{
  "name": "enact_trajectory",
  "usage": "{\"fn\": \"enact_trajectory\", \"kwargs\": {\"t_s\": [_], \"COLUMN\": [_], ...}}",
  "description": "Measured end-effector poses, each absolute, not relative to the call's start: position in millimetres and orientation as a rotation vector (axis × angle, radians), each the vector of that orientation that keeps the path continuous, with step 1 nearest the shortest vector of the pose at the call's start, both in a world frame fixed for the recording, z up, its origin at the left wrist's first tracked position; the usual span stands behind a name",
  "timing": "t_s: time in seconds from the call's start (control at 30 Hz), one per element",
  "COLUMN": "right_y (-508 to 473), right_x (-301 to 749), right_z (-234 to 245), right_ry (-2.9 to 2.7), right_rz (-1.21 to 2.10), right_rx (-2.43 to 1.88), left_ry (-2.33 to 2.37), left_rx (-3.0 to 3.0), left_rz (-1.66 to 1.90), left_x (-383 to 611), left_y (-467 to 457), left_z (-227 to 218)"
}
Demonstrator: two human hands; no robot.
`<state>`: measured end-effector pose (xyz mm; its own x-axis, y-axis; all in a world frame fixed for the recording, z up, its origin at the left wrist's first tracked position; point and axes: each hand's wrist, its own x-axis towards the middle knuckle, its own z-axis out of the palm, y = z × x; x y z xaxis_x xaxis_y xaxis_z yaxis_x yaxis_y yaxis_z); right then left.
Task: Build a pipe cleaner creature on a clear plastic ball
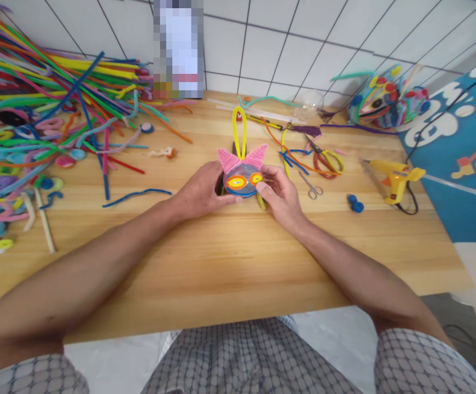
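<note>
Both my hands hold a small pipe-cleaner animal face (pixel 242 178) over the middle of the wooden table (pixel 221 262). The face is a grey-blue coiled disc with two orange and yellow ring eyes, two pink ears and a tall yellow loop on top. My left hand (pixel 201 192) grips its left edge, thumb under the disc. My right hand (pixel 279 194) pinches its right edge with thumb and fingers closed on it.
A big heap of coloured pipe cleaners (pixel 36 104) fills the table's left. Right of the hands lie small scissors (pixel 312 187), red and yellow scissors (pixel 326 158), two blue coils (pixel 355 203) and a yellow glue gun (pixel 394 180). A finished colourful craft (pixel 385 101) stands at the back right.
</note>
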<state>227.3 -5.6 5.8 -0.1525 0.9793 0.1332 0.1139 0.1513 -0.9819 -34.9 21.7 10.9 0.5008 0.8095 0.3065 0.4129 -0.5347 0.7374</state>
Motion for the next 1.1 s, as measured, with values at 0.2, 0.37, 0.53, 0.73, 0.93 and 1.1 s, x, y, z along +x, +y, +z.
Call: {"fn": "enact_trajectory", "kwargs": {"t_s": [0.2,0.37,0.53,0.73,0.93,1.1], "right_y": [-5.0,-5.0,-5.6,-5.8,-5.3,-5.6], "right_x": [228.5,228.2,227.8,228.0,228.4,227.4], "right_z": [4.1,3.8,5.3,3.7,2.4,2.4], "right_ry": [-1.487,-1.468,-1.477,-1.465,-1.479,-1.456], "right_rz": [1.137,1.14,1.141,1.137,1.133,1.129], "right_rx": [-1.128,-1.104,-1.114,-1.128,-1.138,-1.133], "left_ry": [1.004,0.988,0.963,0.96,0.983,0.97], "left_rx": [2.148,2.147,2.162,2.158,2.157,2.159], "left_rz": [0.873,0.878,0.887,0.86,0.834,0.844], "left_x": [-34.1,-34.1,-33.9,-34.6,-35.7,-34.8], "left_y": [21.2,21.5,21.9,21.2,21.3,20.5], "left_z": [12.8,12.2,12.5,14.9,14.8,17.7]}}
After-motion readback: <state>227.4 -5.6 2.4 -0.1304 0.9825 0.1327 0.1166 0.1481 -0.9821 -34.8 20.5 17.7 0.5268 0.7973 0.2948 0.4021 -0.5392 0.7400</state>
